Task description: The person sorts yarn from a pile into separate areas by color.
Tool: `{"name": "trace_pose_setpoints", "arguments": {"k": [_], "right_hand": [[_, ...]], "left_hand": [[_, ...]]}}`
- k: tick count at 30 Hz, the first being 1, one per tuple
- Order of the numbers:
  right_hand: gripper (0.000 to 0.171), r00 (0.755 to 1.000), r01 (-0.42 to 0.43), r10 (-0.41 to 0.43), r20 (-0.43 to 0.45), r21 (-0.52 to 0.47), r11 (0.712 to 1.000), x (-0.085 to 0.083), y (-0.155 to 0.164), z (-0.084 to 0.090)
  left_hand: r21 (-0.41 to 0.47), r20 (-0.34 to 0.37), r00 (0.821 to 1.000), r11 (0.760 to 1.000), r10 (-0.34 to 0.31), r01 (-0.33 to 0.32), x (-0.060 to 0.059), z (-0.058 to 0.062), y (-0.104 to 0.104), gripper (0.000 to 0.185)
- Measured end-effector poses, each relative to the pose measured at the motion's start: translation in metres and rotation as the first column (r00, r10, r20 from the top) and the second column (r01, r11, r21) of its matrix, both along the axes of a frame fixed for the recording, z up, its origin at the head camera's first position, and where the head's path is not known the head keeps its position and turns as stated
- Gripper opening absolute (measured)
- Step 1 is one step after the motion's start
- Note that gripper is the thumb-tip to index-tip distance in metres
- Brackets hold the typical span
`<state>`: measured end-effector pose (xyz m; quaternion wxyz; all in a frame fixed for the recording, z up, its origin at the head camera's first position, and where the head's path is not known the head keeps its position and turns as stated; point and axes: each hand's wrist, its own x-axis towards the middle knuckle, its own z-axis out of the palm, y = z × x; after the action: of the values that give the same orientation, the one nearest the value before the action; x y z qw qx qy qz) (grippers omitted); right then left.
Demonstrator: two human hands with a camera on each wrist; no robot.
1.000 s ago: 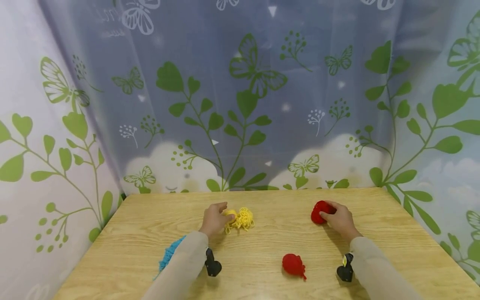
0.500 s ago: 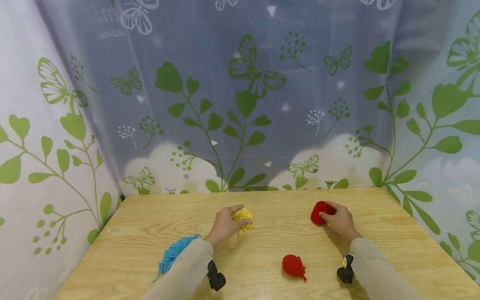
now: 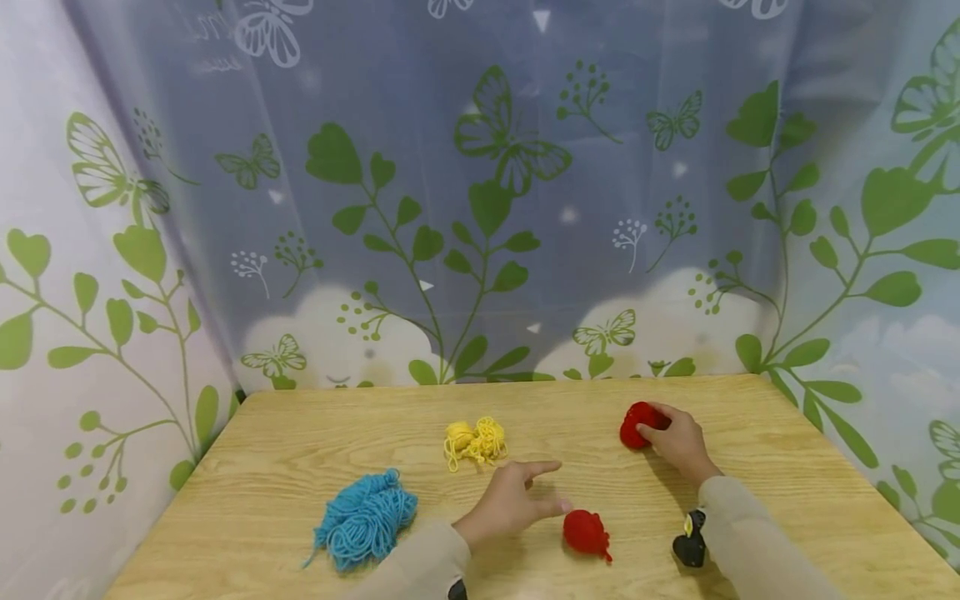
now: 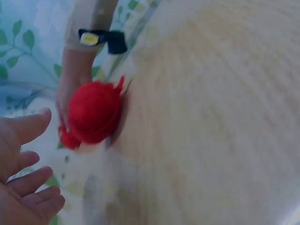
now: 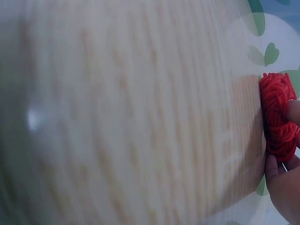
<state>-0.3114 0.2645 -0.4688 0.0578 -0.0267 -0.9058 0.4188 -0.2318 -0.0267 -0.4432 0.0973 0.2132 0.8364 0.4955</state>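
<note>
My left hand (image 3: 512, 502) is stretched out with fingers spread, its thumb tip right beside a small red ball of yarn (image 3: 586, 533). In the left wrist view that red ball (image 4: 95, 112) lies just past the thumb and fingers, with nothing in the palm. Farther back on the right, my right hand (image 3: 681, 440) grips a red bundle of yarn (image 3: 639, 425). The right wrist view shows thumb and fingers around the looped red strands (image 5: 278, 117), low against the tabletop.
A large blue skein of yarn (image 3: 365, 518) lies at the left of the wooden table (image 3: 300, 425). Two joined clumps of yellow yarn (image 3: 476, 440) lie at the back middle. A patterned curtain (image 3: 420, 208) stands behind the table's far edge.
My left hand leaves the yellow yarn and moves right and nearer, to the small red ball. The blue skein comes into full view. My right hand stays on its red bundle.
</note>
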Motion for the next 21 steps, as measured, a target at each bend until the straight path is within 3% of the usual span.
{"name": "trace_pose_setpoints", "arguments": {"k": [5,10,21], "right_hand": [[0.057,0.999,0.016,-0.016,-0.029,-0.006,1.0,0.0,0.001,-0.001],[0.055,0.999,0.02,-0.02,-0.033,0.0,1.0,0.001,0.0,0.0],[0.05,1.0,0.025,-0.025,-0.006,0.0,1.0,-0.003,-0.002,-0.001]], "left_hand": [[-0.007,0.057,0.995,0.996,-0.083,0.084,0.012,-0.005,0.015,0.053],[-0.018,0.022,0.989,0.989,-0.146,0.147,0.012,-0.011,0.019,0.041],[0.02,0.014,0.988,0.988,-0.154,0.154,0.01,-0.018,0.019,0.034]]}}
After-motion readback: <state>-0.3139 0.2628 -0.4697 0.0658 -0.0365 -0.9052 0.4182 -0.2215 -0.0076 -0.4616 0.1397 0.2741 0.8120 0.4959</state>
